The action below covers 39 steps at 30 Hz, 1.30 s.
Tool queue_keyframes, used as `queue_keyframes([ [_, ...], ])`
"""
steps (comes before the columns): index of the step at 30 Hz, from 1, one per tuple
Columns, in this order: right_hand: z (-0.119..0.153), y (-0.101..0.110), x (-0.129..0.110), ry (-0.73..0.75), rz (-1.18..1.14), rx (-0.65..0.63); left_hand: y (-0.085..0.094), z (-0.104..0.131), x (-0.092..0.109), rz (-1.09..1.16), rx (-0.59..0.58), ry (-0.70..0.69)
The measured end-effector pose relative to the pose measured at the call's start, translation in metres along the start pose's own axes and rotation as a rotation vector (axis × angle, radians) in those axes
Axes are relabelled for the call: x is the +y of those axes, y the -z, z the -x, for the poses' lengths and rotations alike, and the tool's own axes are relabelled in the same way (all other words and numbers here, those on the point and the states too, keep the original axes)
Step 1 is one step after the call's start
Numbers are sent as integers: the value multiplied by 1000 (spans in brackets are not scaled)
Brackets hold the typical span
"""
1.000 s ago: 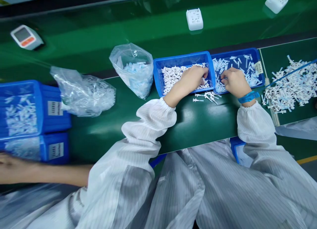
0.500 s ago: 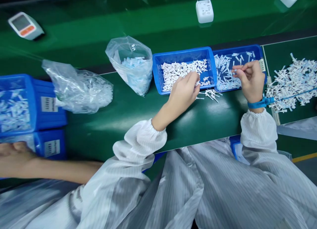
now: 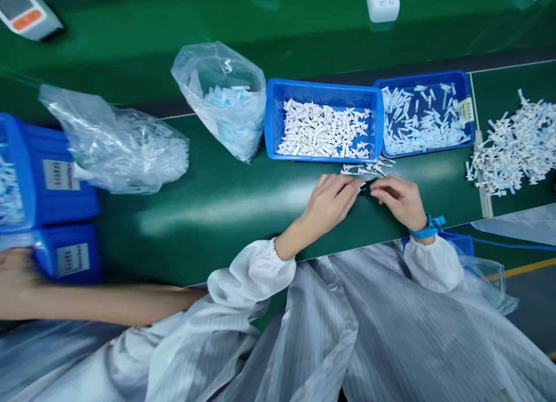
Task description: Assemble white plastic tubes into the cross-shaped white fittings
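Note:
My left hand is closed in a pinch, with a small white plastic part just showing at its fingertips. Close beside it, my right hand has thumb and fingers pinched together; what they hold is too small to make out. Both hands are low over the green worktop, in front of a few white-and-blue pieces. Behind them, a blue bin contains many small white plastic parts. To its right, a second blue bin holds light blue tube-like pieces.
A heap of white-and-blue pieces lies at the right. Two clear bags of parts, an open one and a lying one, are at left. Another person's arm reaches past stacked blue bins. White devices stand behind.
My left hand has come out of the white-parts bin toward me. My right hand has left the blue-piece bin and moved left and down, bringing the hands together.

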State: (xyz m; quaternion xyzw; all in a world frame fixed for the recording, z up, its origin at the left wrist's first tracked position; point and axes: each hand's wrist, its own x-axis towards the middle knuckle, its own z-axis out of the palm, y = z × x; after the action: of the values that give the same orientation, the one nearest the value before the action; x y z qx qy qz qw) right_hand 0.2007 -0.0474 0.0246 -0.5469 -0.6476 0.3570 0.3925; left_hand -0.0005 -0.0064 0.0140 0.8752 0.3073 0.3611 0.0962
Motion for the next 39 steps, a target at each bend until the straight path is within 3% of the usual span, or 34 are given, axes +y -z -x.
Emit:
queue_keyframes([
  [6,1,-16,8,4,-85,-52,-19,19,-6,215,-90,77],
  [10,3,-19,15,-27,-59,-7,-17,23,-8,310,-78,124],
  [16,5,-21,18,-134,-236,-10,-13,20,-2,416,-94,165],
  [28,8,-20,16,-43,-199,90,-13,21,-1,520,-70,179],
  [39,8,-20,14,-94,-189,91,-12,20,-2,569,-109,213],
])
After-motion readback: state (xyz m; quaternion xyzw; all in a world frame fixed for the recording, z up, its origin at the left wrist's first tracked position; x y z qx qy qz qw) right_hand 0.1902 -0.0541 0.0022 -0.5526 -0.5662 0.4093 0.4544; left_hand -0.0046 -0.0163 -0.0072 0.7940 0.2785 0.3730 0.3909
